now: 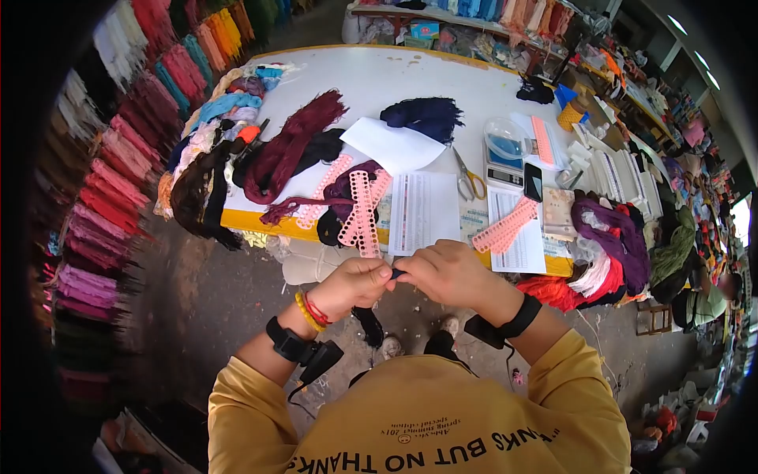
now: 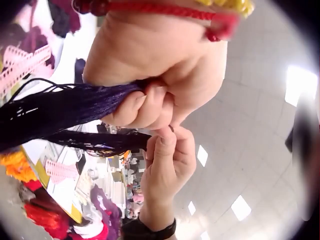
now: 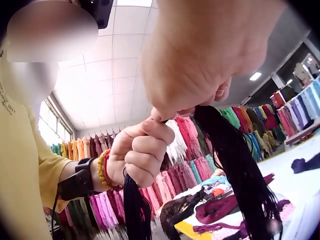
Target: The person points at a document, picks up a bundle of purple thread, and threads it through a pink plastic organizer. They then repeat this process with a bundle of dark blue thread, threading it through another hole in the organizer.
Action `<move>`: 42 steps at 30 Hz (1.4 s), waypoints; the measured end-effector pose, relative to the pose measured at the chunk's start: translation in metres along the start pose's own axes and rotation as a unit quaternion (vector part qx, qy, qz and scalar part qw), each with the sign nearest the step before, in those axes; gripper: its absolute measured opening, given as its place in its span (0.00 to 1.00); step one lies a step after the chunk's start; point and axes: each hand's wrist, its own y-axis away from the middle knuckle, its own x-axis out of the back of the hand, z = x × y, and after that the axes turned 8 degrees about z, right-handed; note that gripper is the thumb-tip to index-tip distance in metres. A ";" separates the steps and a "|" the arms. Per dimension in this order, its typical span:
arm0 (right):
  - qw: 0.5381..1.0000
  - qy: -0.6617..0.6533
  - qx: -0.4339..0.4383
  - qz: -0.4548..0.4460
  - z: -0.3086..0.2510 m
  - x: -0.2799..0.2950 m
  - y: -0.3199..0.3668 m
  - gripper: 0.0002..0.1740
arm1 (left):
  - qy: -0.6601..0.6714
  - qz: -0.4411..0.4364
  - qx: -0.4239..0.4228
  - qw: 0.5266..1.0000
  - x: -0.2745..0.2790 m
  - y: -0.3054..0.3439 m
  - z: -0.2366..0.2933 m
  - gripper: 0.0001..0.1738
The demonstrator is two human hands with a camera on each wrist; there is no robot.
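A dark navy-purple hank of yarn (image 2: 55, 110) hangs from both hands in front of the table's near edge. My left hand (image 1: 355, 286) curls its fingers round one part of the hank, seen close in the left wrist view. My right hand (image 1: 446, 275) grips the other part, which hangs as a long loose bundle in the right wrist view. The thumbs and fingertips of both hands meet, with a short dark bit of yarn between them in the head view. The strands inside the fists are hidden.
On the white table (image 1: 339, 71) lie a maroon hank (image 1: 288, 150), a navy hank (image 1: 426, 118), pink perforated strips (image 1: 362, 209), printed sheets (image 1: 424, 212) and scissors (image 1: 472, 183). A scale (image 1: 505, 175) and a phone (image 1: 534, 182) stand at the right. Coloured yarn hangs on racks at the left.
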 end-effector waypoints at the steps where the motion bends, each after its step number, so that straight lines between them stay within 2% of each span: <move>1: 0.999 -0.012 -0.029 -0.012 0.001 -0.004 0.004 0.09 | -0.075 0.024 -0.040 0.996 -0.003 -0.002 -0.003 0.15; 2: 0.998 -0.024 -0.058 -0.024 0.003 -0.009 0.008 0.08 | -0.148 0.048 -0.079 0.985 -0.006 -0.004 -0.007 0.14; 3: 0.995 -0.037 -0.087 -0.037 0.003 -0.012 0.012 0.07 | -0.238 0.075 -0.159 0.955 -0.005 -0.007 -0.015 0.12; 5: 0.981 -0.093 -0.145 -0.084 0.003 -0.015 0.015 0.06 | -0.407 0.125 -0.310 0.850 -0.002 -0.012 -0.030 0.09; 6: 0.971 -0.121 -0.174 -0.107 0.004 -0.016 0.017 0.05 | -0.458 0.122 -0.284 0.833 -0.002 -0.009 -0.026 0.08; 9: 0.953 -0.250 -0.169 -0.022 0.010 -0.028 0.021 0.07 | -0.481 0.130 -0.348 0.794 -0.001 -0.015 -0.029 0.08; 12: 0.937 -0.307 -0.135 0.098 0.018 -0.043 0.017 0.09 | -0.398 0.152 -0.284 0.859 0.003 -0.021 -0.037 0.11; 13: 0.872 -0.419 -0.248 0.053 0.017 -0.037 0.013 0.10 | -0.343 0.150 -0.273 0.886 0.008 -0.026 -0.046 0.12; 14: 0.779 -0.517 -0.354 0.006 0.015 -0.025 0.008 0.11 | -0.287 0.148 -0.261 0.910 0.014 -0.032 -0.059 0.13; 15: 0.661 -0.599 -0.450 -0.042 0.014 -0.019 0.005 0.12 | -0.230 0.146 -0.248 0.930 0.014 -0.035 -0.062 0.14; 16: 0.590 -0.673 -0.446 -0.012 0.011 -0.027 0.005 0.15 | -0.172 0.136 -0.237 0.947 0.011 -0.037 -0.066 0.15; 18: 0.507 -0.737 -0.447 0.008 0.013 -0.039 0.010 0.16 | -0.053 0.120 -0.213 0.968 -0.001 -0.042 -0.069 0.17; 19: 0.464 -0.766 -0.445 0.018 0.015 -0.047 0.012 0.17 | -0.040 0.115 -0.193 0.974 0.001 -0.043 -0.072 0.18; 22: 0.436 -0.747 -0.501 0.023 0.028 -0.064 0.020 0.16 | -0.015 0.112 -0.119 0.986 0.016 -0.053 -0.088 0.17; 23: 0.423 -0.741 -0.521 0.025 0.033 -0.068 0.022 0.16 | -0.072 0.127 -0.103 0.984 0.021 -0.056 -0.091 0.16; 24: 0.433 -0.716 -0.547 0.017 0.038 -0.072 0.027 0.15 | -0.129 0.141 -0.086 0.978 0.025 -0.058 -0.094 0.16; 25: 0.420 -0.717 -0.555 0.028 0.043 -0.072 0.031 0.15 | -0.184 0.154 -0.068 0.968 0.030 -0.061 -0.098 0.15; 27: 0.392 -0.720 -0.571 0.046 0.058 -0.068 0.038 0.14 | -0.244 0.204 -0.097 0.943 0.052 -0.073 -0.120 0.12; 29: 0.397 -0.697 -0.591 0.086 0.076 -0.053 0.040 0.13 | -0.284 0.267 -0.138 0.910 0.073 -0.081 -0.134 0.12; 30: 0.393 -0.694 -0.594 0.104 0.086 -0.046 0.043 0.12 | -0.254 0.285 -0.065 0.922 0.085 -0.081 -0.131 0.15; 31: 0.389 -0.691 -0.597 0.123 0.096 -0.039 0.045 0.12 | -0.225 0.301 -0.035 0.926 0.095 -0.082 -0.129 0.14; 34: 0.507 -0.610 -0.592 0.144 0.114 -0.004 0.037 0.12 | -0.166 0.337 0.044 0.926 0.132 -0.086 -0.131 0.14; 36: 0.557 -0.595 -0.553 0.176 0.124 0.023 0.028 0.13 | -0.158 0.355 0.077 0.918 0.154 -0.094 -0.134 0.13; 37: 0.594 -0.608 -0.489 0.196 0.132 0.035 0.024 0.14 | -0.158 0.372 0.089 0.910 0.161 -0.100 -0.131 0.13; 39: 0.691 -0.545 -0.405 0.247 0.151 0.062 0.018 0.22 | -0.156 0.406 0.113 0.893 0.171 -0.111 -0.123 0.12; 40: 0.674 -0.537 -0.404 0.305 0.153 0.076 0.014 0.27 | -0.131 0.413 0.115 0.894 0.177 -0.118 -0.122 0.12; 41: 0.680 -0.529 -0.372 0.346 0.160 0.089 0.018 0.26 | -0.138 0.415 0.115 0.892 0.182 -0.126 -0.121 0.12; 42: 0.646 -0.589 -0.326 0.361 0.168 0.096 0.011 0.25 | -0.145 0.418 0.116 0.890 0.186 -0.133 -0.119 0.12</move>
